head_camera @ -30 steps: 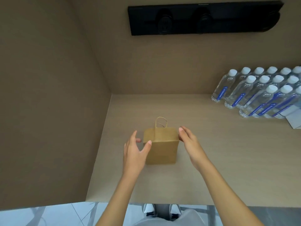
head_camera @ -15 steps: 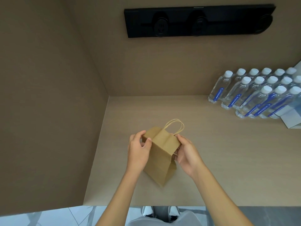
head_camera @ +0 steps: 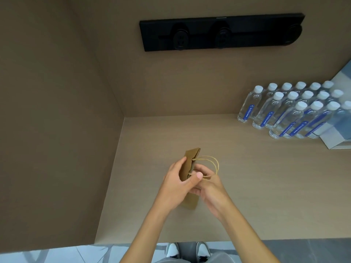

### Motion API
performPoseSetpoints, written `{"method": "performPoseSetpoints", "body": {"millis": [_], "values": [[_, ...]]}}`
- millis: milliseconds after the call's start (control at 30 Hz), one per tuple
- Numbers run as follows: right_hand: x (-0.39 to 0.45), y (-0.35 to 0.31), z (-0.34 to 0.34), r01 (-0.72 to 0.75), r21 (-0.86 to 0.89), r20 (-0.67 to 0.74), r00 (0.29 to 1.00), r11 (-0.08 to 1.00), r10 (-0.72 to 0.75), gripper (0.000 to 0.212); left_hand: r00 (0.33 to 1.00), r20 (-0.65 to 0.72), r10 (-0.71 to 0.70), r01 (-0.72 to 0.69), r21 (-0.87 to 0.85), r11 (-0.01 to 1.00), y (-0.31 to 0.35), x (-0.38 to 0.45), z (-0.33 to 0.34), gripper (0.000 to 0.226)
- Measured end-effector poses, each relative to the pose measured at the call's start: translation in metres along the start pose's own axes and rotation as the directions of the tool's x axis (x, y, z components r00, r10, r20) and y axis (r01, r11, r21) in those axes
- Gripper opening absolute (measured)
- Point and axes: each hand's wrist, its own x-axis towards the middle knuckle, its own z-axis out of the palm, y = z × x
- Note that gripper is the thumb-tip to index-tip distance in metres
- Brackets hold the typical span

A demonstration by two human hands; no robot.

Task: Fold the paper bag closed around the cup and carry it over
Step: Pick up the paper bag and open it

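Note:
A small brown paper bag [head_camera: 188, 164] is lifted above the beige counter [head_camera: 247, 177], turned edge-on so it looks narrow and flat. Its twine handles [head_camera: 212, 164] loop out to the right. My left hand [head_camera: 176, 185] grips the bag's left face, thumb across its edge. My right hand [head_camera: 207, 185] holds the bag from the right, fingers tucked by the handles. No cup is visible; the bag's inside is hidden.
Several water bottles [head_camera: 296, 112] with white caps stand at the back right, beside a white box [head_camera: 338, 137]. A black socket strip [head_camera: 220, 31] is on the back wall. A brown side wall [head_camera: 57, 130] closes the left. The counter's front edge is near my shoes.
The bag went from standing on the counter to tilted, then lifted and turned edge-on. Both hands closed in on it and now grip it together; the handles swung to the right.

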Motion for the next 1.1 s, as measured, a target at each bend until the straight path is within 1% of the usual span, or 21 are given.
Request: {"method": "performPoseSetpoints", "body": {"millis": [67,100,133,233,333,400,467,533,600,667,800,833,900,967,1033,1100], "values": [[-0.001,0.001,-0.002,0.005,0.015,-0.013,1.0,1.0,-0.005,0.034,0.996,0.089,0.021,-0.019,-0.022,1.0,0.003,-0.001,-0.001,0.094],[-0.002,0.001,-0.003,0.008,0.025,-0.007,1.0,1.0,-0.008,0.037,0.994,0.109,0.027,-0.024,-0.031,0.999,0.005,-0.002,-0.002,0.093],[-0.003,0.0,-0.004,0.013,0.028,0.008,1.0,1.0,-0.013,0.039,0.993,0.114,0.034,-0.028,-0.05,0.998,0.006,-0.003,-0.002,0.086],[-0.006,-0.003,-0.005,0.017,-0.002,0.031,0.999,1.0,-0.017,0.048,0.991,0.104,0.085,-0.068,-0.155,0.986,0.009,-0.004,-0.004,0.05],[-0.007,-0.005,-0.005,0.017,-0.039,0.019,1.0,0.999,-0.017,0.043,0.992,0.098,0.084,-0.059,-0.237,0.97,0.012,-0.007,-0.004,0.033],[-0.007,-0.007,-0.003,0.031,-0.078,0.022,0.999,0.996,-0.029,0.037,0.998,0.052,0.047,-0.031,-0.27,0.962,0.011,-0.006,-0.005,0.03],[-0.007,-0.009,-0.001,0.045,-0.122,0.006,0.999,0.991,-0.045,0.037,1.0,0.016,-0.013,0.017,-0.297,0.955,0.01,-0.003,-0.006,0.032],[-0.006,-0.011,0.0,0.037,-0.123,-0.061,0.997,0.992,-0.045,0.036,0.998,0.004,-0.062,0.06,-0.312,0.948,0.01,0.0,-0.006,0.033],[-0.005,-0.013,0.0,0.005,-0.132,-0.136,0.991,0.991,-0.023,0.031,0.994,-0.038,-0.101,0.086,-0.282,0.956,0.011,0.004,-0.007,0.033],[-0.004,-0.015,0.001,-0.024,-0.185,-0.163,0.987,0.982,-0.006,0.024,0.987,-0.081,-0.141,0.118,-0.235,0.965,0.011,0.007,-0.007,0.032],[0.001,-0.016,0.003,-0.047,-0.274,-0.22,0.975,0.961,-0.016,0.011,0.969,-0.069,-0.235,0.222,-0.157,0.962,0.015,0.012,-0.003,0.014],[0.002,-0.017,0.003,-0.055,-0.287,-0.239,0.971,0.956,-0.016,0.012,0.966,-0.057,-0.251,0.242,-0.128,0.962,0.016,0.014,-0.004,0.009],[0.003,-0.02,0.0,-0.067,-0.33,-0.258,0.966,0.942,-0.022,0.018,0.955,-0.039,-0.293,0.289,-0.086,0.953,0.019,0.022,-0.01,0.011],[0.002,-0.024,-0.004,-0.077,-0.396,-0.247,0.969,0.915,-0.025,0.022,0.948,-0.047,-0.316,0.314,-0.036,0.949,0.021,0.029,-0.022,0.011],[0.002,-0.027,-0.006,-0.093,-0.452,-0.247,0.969,0.887,-0.025,0.019,0.95,-0.062,-0.306,0.31,0.068,0.948,0.022,0.035,-0.03,0.015],[0.003,-0.027,-0.007,-0.102,-0.497,-0.262,0.964,0.862,-0.037,0.019,0.946,-0.022,-0.323,0.322,0.172,0.931,0.025,0.035,-0.03,0.022]]}}
